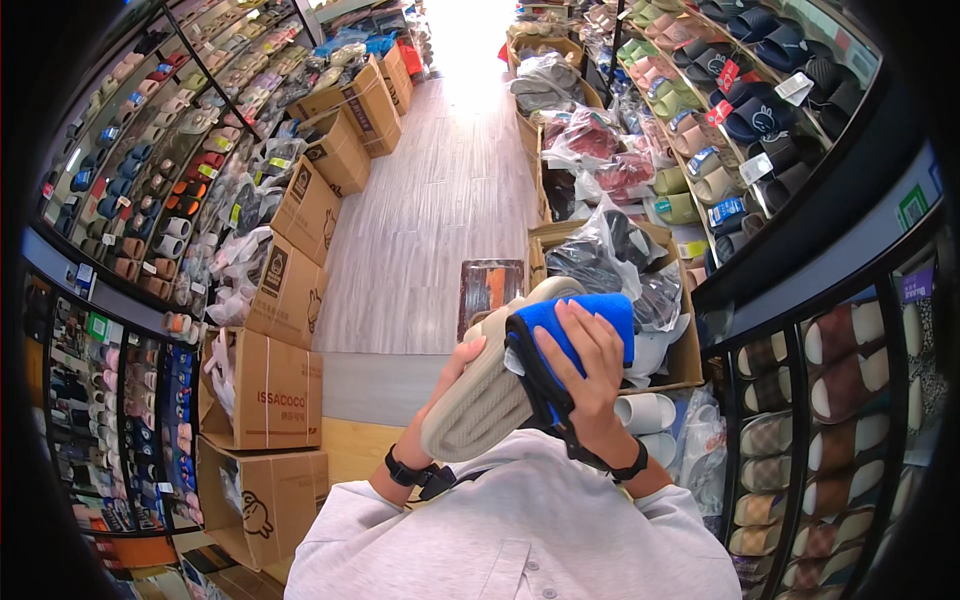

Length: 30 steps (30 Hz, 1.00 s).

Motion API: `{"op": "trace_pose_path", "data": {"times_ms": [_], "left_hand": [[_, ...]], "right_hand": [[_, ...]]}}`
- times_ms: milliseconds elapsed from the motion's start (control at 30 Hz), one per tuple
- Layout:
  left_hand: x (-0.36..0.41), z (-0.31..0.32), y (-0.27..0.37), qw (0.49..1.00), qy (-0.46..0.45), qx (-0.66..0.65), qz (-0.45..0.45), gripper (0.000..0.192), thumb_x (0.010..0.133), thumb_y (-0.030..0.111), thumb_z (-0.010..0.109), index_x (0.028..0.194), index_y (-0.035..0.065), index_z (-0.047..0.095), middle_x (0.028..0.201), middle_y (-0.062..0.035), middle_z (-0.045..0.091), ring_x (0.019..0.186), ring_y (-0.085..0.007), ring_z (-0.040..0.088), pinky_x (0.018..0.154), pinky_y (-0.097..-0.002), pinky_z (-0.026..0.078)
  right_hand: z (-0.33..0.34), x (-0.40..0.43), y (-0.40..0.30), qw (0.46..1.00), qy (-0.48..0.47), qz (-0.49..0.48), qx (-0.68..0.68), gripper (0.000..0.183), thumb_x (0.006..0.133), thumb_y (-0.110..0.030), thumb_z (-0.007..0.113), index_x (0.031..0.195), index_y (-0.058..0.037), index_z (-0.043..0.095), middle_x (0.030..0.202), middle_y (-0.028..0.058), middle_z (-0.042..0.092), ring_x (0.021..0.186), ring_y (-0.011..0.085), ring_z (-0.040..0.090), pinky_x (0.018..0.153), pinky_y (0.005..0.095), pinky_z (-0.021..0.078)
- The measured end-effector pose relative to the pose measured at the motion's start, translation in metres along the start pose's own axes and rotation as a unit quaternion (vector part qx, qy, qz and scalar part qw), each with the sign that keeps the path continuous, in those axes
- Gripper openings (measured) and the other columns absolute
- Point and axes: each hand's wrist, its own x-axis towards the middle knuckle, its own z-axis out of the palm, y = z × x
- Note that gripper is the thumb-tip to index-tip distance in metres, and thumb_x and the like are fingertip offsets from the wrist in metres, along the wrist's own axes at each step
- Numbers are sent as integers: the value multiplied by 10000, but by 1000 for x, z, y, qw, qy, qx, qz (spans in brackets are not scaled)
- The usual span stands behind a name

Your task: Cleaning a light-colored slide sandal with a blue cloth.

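Note:
In front of my chest a beige slide slipper [474, 414] is tilted, its grooved sole facing me. My left hand [448, 382] grips the slipper along its left side, with the thumb on the edge and the other fingers mostly hidden behind it. My right hand [589, 375] holds a folded blue cloth [616, 319] with black edging, fingers spread over it. The cloth lies against the right side of the slipper and hides part of it. A small pale tag [514, 363] shows at the cloth's left edge. Both wrists wear black bands.
Open cardboard boxes [279, 397] line the left of the aisle. On the right, another carton [686, 367] holds bagged footwear. A worn dark stool [471, 289] stands on the grey plank floor [405, 247] beyond my hands. Slipper racks [795, 442] rise on both sides.

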Motion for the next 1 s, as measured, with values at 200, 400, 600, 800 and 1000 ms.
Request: {"op": "trace_pose_path", "data": {"times_ms": [200, 400, 600, 800, 1000], "left_hand": [[28, -28, -2, 990, -104, -84, -47, 723, 1028, 648, 626, 1498, 100, 607, 1369, -133, 711, 1136, -251, 728, 1042, -415, 594], [32, -24, 0, 979, -165, -98, -67, 771, 1033, 632, 622, 1552, 65, 559, 1385, -160, 707, 1153, -289, 732, 1070, -444, 590], [30, -17, -4, 1000, -20, -11, -2, 672, 1024, 644, 633, 1421, 101, 642, 1231, -103, 749, 1014, -239, 749, 949, -402, 626], [39, -26, 2, 975, -183, -86, -94, 734, 1045, 644, 609, 1532, 95, 590, 1383, -131, 711, 1151, -250, 727, 1073, -383, 587], [28, -8, 5, 990, -125, -29, -66, 727, 1033, 617, 654, 1503, 65, 602, 1350, -127, 721, 1132, -204, 725, 1007, -375, 606]], "right_hand": [[16, -27, -33, 991, -43, -128, -12, 419, 1035, -182, 598, 1429, -194, 742, 1523, 80, 673, 1400, 229, 629, 1184, 418, 433], [7, -15, -19, 973, -63, -223, 4, 427, 1026, -196, 596, 1428, -196, 739, 1479, 49, 697, 1361, 189, 654, 1207, 403, 411], [7, -2, 14, 1000, 12, -10, -1, 466, 930, -168, 712, 1392, -125, 756, 1488, 161, 676, 1386, 362, 630, 1155, 528, 459], [17, -19, -25, 984, -53, -173, 14, 421, 1032, -169, 594, 1428, -173, 737, 1500, 84, 682, 1401, 234, 627, 1185, 423, 444], [13, -12, -10, 971, -61, -228, 26, 416, 1035, -206, 575, 1411, -166, 746, 1468, 64, 703, 1385, 208, 642, 1195, 405, 434]]}}
